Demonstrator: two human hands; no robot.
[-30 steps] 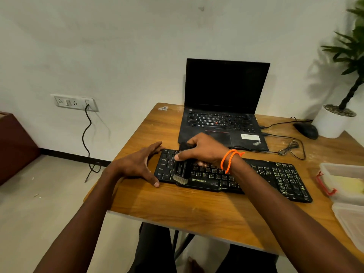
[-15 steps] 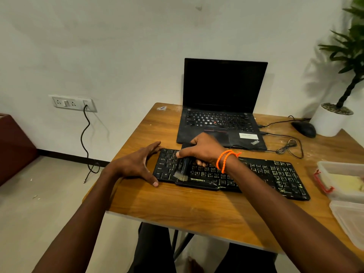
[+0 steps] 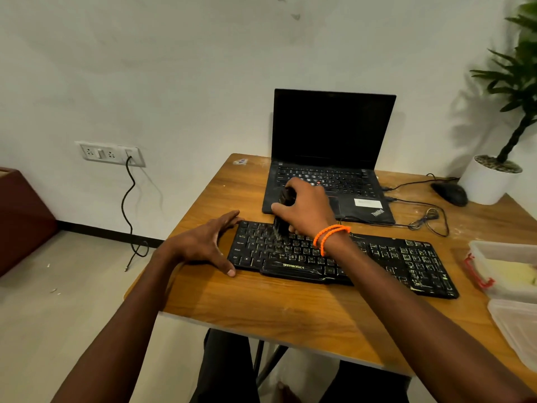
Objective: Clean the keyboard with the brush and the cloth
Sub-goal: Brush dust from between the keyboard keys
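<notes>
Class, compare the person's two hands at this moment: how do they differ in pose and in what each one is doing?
The right hand has its fingers curled round the brush; the left hand has its fingers spread and holds nothing. The right hand is raised above the keys at the far edge of the keyboard; the left hand rests on the table against the keyboard's left end. Only the right wrist wears orange bands. Both work at the keyboard's left part.

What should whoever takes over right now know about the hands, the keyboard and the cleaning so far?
Left hand: open, braced against the left end of the keyboard.
Right hand: grips the brush, bristles down on the upper-left key rows.
Done: brushing is under way; pale residue shows on the right-hand keys.
Left: brush the rest, then wipe. No cloth is clearly visible; a clear container sits at the right.
</notes>
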